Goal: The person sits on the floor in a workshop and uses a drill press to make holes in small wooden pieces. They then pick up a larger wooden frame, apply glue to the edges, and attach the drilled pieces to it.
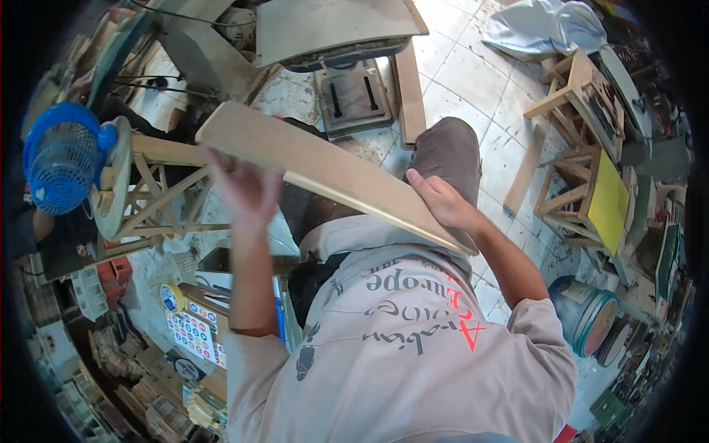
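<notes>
A long, flat tan wooden board (325, 162) lies slantwise across my lap, its broad end up at the left. A paler strip shows along its near edge. My right hand (443, 201) is closed on the board's right part, thumb on the upper face and the other fingers along the far side. At the near edge, close to the broad end, is my left hand (247, 188). Motion smears its fingers, so their grip is unclear. The board's underside is hidden.
Ahead stands a machine with a pale flat top (332, 29). A blue fan (63, 159) and a wooden trestle (166, 192) are at the left. Wooden stools (580, 196) and a lidded bucket (583, 317) stand at the right. A loose plank (524, 170) lies on the tiled floor.
</notes>
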`<state>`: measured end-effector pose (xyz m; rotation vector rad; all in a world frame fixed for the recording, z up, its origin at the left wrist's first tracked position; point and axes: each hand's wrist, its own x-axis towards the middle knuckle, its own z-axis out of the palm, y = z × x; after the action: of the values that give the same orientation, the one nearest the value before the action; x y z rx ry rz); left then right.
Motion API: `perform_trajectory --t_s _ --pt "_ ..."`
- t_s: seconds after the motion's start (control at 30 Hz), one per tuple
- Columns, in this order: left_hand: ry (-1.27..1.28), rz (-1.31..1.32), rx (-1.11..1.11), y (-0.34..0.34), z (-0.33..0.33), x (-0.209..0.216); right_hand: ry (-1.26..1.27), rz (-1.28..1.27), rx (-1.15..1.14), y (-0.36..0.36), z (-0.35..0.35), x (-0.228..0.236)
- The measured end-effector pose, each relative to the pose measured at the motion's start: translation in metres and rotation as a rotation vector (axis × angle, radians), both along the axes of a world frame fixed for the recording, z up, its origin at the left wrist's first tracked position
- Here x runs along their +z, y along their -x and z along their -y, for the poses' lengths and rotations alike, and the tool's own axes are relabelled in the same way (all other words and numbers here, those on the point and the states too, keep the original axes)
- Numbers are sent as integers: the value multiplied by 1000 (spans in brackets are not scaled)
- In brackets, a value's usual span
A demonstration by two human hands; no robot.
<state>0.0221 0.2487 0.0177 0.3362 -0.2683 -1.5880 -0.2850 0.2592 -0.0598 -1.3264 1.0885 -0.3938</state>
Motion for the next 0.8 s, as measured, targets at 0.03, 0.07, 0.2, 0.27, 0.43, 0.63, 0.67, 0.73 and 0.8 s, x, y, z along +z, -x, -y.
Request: perform_trajectory --t_s 0.03,0.07,0.2,0.27,0.43,0.63,0.67,0.73,0.8 --pt "-5 101 8 18 4 -9 -29 -10 37 -3 3 1" --pt "-27 5 -44 34 9 -22 -57 -21 72 -6 5 -1" --pt "-65 -48 0 92 13 -38 -122 47 65 -27 6 13" --pt "290 -222 -92 88 25 -77 -34 -18 33 -32 11 12" --pt "144 -8 137 74 36 -54 714 -71 -9 -44 6 61" --pt "8 1 278 66 52 -41 1045 -201 0 -68 -3 73" --pt "-22 -5 299 66 52 -36 1050 -218 -7 -69 1 72" --pt "-48 121 373 71 46 -9 990 -121 -35 -69 9 78" --pt "-102 304 454 77 46 -1 928 -1 -90 -71 17 84"
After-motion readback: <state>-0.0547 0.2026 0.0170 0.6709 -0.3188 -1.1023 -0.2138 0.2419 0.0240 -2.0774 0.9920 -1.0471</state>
